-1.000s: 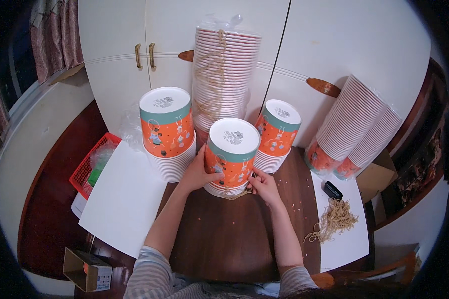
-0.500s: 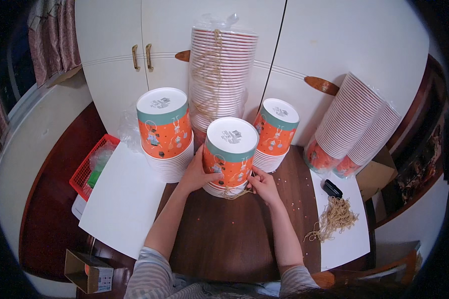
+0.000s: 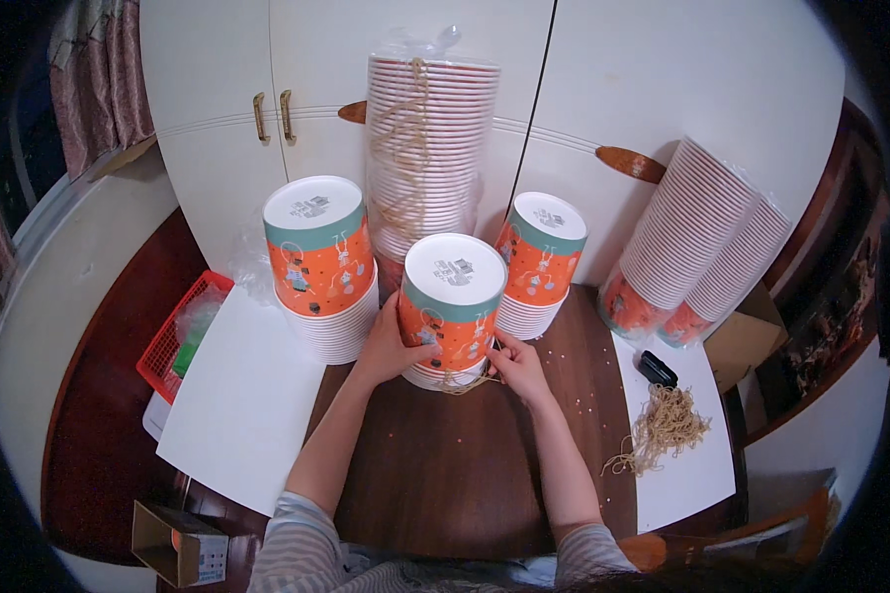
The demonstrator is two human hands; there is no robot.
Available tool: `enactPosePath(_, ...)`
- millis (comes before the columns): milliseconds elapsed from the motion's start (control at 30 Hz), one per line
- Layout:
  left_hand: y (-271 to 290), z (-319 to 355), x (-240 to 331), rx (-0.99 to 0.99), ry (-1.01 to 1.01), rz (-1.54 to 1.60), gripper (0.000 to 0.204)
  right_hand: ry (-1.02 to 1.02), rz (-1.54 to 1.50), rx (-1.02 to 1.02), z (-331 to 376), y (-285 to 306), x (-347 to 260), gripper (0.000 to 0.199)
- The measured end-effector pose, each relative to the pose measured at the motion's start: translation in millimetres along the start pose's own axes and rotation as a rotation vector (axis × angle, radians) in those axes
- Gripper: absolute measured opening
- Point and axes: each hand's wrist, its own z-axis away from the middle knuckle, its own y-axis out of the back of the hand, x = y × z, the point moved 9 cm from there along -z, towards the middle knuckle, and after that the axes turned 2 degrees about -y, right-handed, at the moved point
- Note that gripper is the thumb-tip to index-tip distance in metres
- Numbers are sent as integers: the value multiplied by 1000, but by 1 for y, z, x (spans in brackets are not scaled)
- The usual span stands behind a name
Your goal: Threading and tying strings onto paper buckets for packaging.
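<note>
Standing upright between both hands, the middle cup stack (image 3: 452, 308) is cupped by the left hand (image 3: 391, 348); twine (image 3: 462, 381) (at its base) is pinched by the right hand (image 3: 516, 363).

light: bright, even, overhead | focus: sharp centre | edges: fisheye-bent, dark vignette
</note>
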Motion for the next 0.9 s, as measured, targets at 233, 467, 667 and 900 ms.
enactPosePath(233,0,2,-1,29,34,-58,100,-6,22,0,-2,3,4,51)
enactPosePath(467,4,6,8,49,67,-47,99,20,-19,-2,1,3,-2,53)
enactPosePath(667,2,6,-3,44,47,-126,100,3,39,-10,1,1,3,53)
enactPosePath(900,0,4,-6,64,-21,-142,100,-8,16,-8,-3,3,16,50)
